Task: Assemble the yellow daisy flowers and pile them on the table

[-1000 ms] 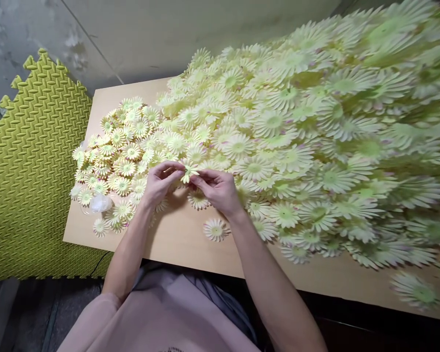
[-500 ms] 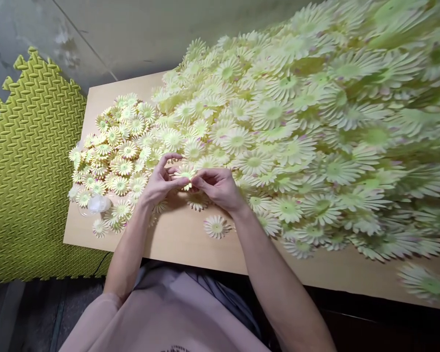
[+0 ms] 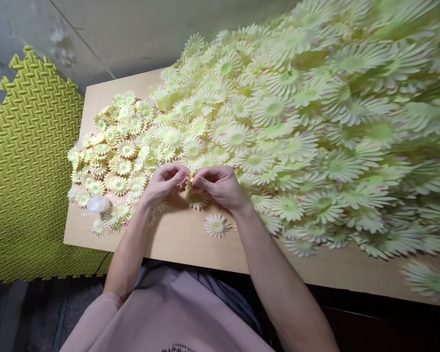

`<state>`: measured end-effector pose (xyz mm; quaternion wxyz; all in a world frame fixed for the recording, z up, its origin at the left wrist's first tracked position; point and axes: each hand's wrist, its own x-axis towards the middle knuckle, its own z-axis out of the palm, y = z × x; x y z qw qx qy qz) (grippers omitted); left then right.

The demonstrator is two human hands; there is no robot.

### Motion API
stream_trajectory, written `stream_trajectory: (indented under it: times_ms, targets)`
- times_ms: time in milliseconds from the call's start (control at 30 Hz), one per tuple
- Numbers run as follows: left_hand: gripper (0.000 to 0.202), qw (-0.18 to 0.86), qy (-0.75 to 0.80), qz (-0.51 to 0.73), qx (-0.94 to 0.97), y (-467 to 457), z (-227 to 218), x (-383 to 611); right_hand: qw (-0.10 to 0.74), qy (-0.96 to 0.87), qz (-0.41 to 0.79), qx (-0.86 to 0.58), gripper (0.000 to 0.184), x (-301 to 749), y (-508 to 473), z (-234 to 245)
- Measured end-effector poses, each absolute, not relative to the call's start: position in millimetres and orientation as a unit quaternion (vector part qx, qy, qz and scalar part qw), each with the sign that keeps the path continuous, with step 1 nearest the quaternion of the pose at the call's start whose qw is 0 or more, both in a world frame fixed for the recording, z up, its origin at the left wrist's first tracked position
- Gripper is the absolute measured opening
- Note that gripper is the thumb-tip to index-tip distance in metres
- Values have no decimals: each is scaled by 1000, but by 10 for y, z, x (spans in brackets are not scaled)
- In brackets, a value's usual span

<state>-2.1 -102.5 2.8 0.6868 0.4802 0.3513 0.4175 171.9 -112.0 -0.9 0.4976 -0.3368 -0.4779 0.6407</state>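
Note:
My left hand (image 3: 164, 184) and my right hand (image 3: 220, 186) meet over the wooden table (image 3: 183, 239), fingers pinched together on a small pale yellow fabric daisy (image 3: 189, 184), mostly hidden between the fingertips. Just below them another daisy (image 3: 197, 199) lies flat on the wood. A single loose daisy (image 3: 216, 225) lies nearer me, by my right wrist. To the left is a heap of smaller yellow-centred daisies (image 3: 113, 151). To the right a huge pile of larger pale green-yellow daisies (image 3: 308, 122) rises toward the camera.
A small clear plastic piece (image 3: 94, 204) sits near the table's left front corner among flowers. A yellow-green interlocking foam mat (image 3: 25, 171) stands left of the table. A grey wall (image 3: 132, 34) runs behind. My pink shirt (image 3: 161, 318) fills the bottom.
My left fingers, spread half a second ago, have curled closed onto the daisy. Both hands dropped slightly toward the table. The view shifted a little.

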Motion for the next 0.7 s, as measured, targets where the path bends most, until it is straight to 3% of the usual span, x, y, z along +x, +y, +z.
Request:
stream_trajectory:
  times_ms: [567,700]
  targets:
    - [20,710,393,442,382,-1007,39,-51,498,-488,611,-373,29,1731,-1120,-21]
    - [24,676,402,500,363,-991,59,-30,553,-420,599,-398,35,1734,-1102,-22]
